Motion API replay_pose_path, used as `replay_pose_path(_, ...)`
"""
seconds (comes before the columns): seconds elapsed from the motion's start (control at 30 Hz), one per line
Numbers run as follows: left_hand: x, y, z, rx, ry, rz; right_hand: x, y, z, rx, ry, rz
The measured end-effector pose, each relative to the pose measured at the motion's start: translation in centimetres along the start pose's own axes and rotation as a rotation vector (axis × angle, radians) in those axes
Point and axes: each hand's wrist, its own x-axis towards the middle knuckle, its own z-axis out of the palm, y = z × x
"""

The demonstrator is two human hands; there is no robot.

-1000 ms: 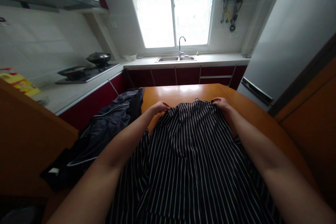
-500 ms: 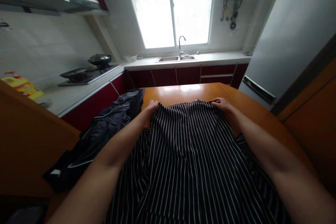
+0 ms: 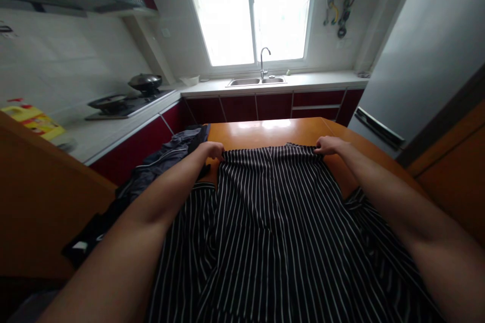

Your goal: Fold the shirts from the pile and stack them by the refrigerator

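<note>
A black shirt with thin white stripes lies spread on the orange-brown wooden table, its far edge stretched nearly straight. My left hand is closed on the far left corner. At the far right corner, my right hand pinches the same edge between thumb and fingers. What look like sleeves lie along both sides, partly under my forearms. The near end of the shirt runs out of the bottom of the view.
Dark clothes are heaped at the table's left edge, partly hidden by my left arm. Beyond stand a counter with a sink, a stove with a wok, and a yellow bottle. A grey fridge is on the right.
My left hand has moved left along the far edge to the corner, and my right hand slightly right. The edge is now wider and straighter, and the sleeves show more.
</note>
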Motion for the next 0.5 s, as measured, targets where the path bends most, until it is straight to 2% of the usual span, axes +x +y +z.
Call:
replay_pose_path(0.13,1.6,1.6,-1.3,0.170,0.041,-0.094,-0.4,-0.9,-1.0,-0.107,0.102,0.080)
replay_pose_path(0.3,2.8,3.1,-2.6,0.272,0.282,-0.098,-1.1,-1.5,-2.2,-0.146,0.288,0.118)
replay_pose_path(0.43,2.9,2.7,-1.7,0.230,0.498,-0.161,-1.1,-1.3,-2.3,-0.120,0.518,0.201)
replay_pose_path(0.5,2.8,2.3,-0.5,0.184,0.514,-0.172,-0.9,-1.3,-1.6,-0.059,0.494,0.257)
